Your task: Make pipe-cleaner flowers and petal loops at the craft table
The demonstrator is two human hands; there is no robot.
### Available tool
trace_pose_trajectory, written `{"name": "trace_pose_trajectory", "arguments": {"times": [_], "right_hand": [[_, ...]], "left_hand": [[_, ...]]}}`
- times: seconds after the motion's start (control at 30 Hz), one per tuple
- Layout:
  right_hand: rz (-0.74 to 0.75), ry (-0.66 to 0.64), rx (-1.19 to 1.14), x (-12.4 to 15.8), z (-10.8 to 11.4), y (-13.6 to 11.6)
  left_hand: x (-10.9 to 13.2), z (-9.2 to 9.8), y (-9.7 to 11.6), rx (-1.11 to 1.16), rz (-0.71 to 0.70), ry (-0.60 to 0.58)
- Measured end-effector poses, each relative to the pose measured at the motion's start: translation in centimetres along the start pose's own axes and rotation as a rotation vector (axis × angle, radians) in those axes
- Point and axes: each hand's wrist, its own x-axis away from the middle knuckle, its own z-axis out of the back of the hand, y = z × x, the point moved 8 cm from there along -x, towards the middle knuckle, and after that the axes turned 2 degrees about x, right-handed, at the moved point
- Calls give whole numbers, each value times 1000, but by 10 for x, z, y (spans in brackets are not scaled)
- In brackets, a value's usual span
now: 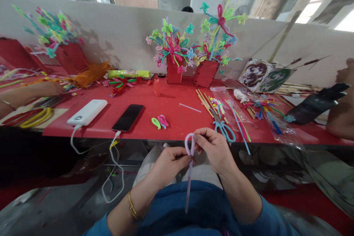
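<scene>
Between my hands, over my lap, is a pale purple pipe cleaner [189, 188] bent into a loop at its top, with a long straight tail hanging down. My left hand [173, 162] pinches it where the loop closes. The thumb and fingers of my right hand [214, 147] grip the loop's right side. On the table edge just beyond lie small bent pipe cleaner loops, a green one [156, 123] and a pink one [163, 121]. Blue-handled scissors [224, 128] rest close to my right hand, beside loose straight pipe cleaners [238, 125].
A black phone [128, 117] and a white power bank [87, 112] with cables lie left on the red table [182, 96]. Red vases [206, 73] of pipe cleaner flowers stand at the back. Wooden sticks [203, 100] lie right of centre. A co-worker's arm [35, 95] reaches in at left.
</scene>
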Motion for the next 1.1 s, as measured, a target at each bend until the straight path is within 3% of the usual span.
{"name": "trace_pose_trajectory", "arguments": {"times": [0.17, 0.4, 0.67, 0.8, 0.97, 1.1], "right_hand": [[-12, -26, 58, 3, 2, 7], [37, -215, 159, 5, -14, 7], [-95, -128, -82, 6, -10, 26], [-81, -144, -51, 8, -12, 27], [-68, -203, 70, 12, -20, 32], [-75, -237, 34, 15, -28, 39]], "left_hand": [[0, 7, 7, 144, -28, 107], [0, 4, -2, 112, -2, 57], [3, 8, -8, 236, 15, 157], [2, 8, -2, 191, -45, 157], [5, 20, 10, 152, -217, 270], [6, 21, 7, 218, -246, 309]]}}
